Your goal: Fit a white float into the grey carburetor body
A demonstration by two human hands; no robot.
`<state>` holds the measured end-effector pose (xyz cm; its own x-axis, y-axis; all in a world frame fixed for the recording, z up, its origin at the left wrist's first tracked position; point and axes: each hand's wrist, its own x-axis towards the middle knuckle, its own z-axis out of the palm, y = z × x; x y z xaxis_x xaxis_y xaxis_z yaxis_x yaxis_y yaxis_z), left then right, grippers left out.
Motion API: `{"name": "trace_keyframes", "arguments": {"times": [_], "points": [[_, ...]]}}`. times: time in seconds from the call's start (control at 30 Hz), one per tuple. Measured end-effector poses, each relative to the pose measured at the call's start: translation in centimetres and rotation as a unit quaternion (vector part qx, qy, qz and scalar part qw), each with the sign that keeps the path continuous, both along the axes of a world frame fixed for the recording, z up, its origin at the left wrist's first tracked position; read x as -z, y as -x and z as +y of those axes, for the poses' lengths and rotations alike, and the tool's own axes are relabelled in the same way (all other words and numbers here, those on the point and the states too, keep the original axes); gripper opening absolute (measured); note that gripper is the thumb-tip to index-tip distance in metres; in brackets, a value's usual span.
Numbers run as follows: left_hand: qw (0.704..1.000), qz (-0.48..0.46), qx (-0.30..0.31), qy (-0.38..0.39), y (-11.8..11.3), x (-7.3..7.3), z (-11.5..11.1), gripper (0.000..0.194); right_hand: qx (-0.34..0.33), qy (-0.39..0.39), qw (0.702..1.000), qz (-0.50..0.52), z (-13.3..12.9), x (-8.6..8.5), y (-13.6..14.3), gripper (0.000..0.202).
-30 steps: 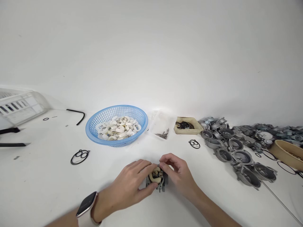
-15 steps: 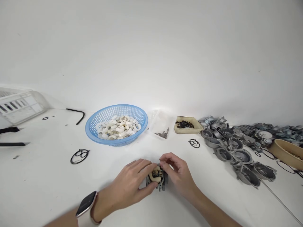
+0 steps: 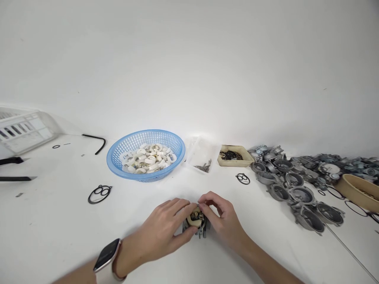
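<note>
Open table [image 3: 59, 236] from 6 to 9 o'clock of the hands, only a flat black gasket [image 3: 100, 194] at 10. Blue basket [image 3: 146, 155] blocks 11, pin pile [image 3: 203, 167] and small tray [image 3: 235, 155] at 12–1. Metal housings heap [image 3: 296, 189] crowds 2–3 o'clock; tight there.

2 bare forearms in view, no sleeves. Left hand [image 3: 162, 230]: no rings, no glove visible. Left wrist: smartwatch [image 3: 107, 255], dark rectangular face with rounded corners, pale light-toned strap wrapping wrist, strap edge thick and smooth. Right hand [image 3: 222, 218]: bare, no rings, no watch, no glove. Fingers [image 3: 177, 205] with short unpainted nails as far as visible. Upper arms and rest of body out of view.
</note>
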<state>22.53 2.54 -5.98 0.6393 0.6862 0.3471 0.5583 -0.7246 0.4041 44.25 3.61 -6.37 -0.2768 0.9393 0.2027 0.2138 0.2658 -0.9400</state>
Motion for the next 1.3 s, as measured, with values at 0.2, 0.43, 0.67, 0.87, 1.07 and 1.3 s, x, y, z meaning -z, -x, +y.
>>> {"name": "trace_keyframes", "arguments": {"times": [0.2,0.43,0.67,0.87,1.07,1.3], "points": [[1.000,0.009,0.004,-0.012,0.0,-0.4,-0.2,0.029,-0.004,-0.032,0.999,-0.019,0.0,0.0,0.0,0.015],[0.999,0.025,0.008,-0.021,0.0,-0.6,-0.4,0.036,-0.024,-0.077,0.996,-0.032,0.0,0.2,-0.2,0.013],[0.998,0.051,0.004,-0.029,0.0,-0.9,-0.6,0.037,-0.043,-0.095,0.994,-0.040,0.1,0.1,-0.3,0.015],[0.998,0.054,0.004,-0.037,0.0,-1.1,-0.8,0.036,-0.053,-0.102,0.992,-0.051,0.0,0.1,-0.5,0.016],[0.997,0.070,0.004,-0.032,-0.1,-1.3,-0.9,0.034,-0.065,-0.105,0.991,-0.054,0.2,0.0,-0.6,0.016],[0.994,0.104,0.007,-0.016,-0.1,-1.4,-0.9,0.035,-0.069,-0.112,0.989,-0.067,0.2,0.0,-0.6,0.016]]}}
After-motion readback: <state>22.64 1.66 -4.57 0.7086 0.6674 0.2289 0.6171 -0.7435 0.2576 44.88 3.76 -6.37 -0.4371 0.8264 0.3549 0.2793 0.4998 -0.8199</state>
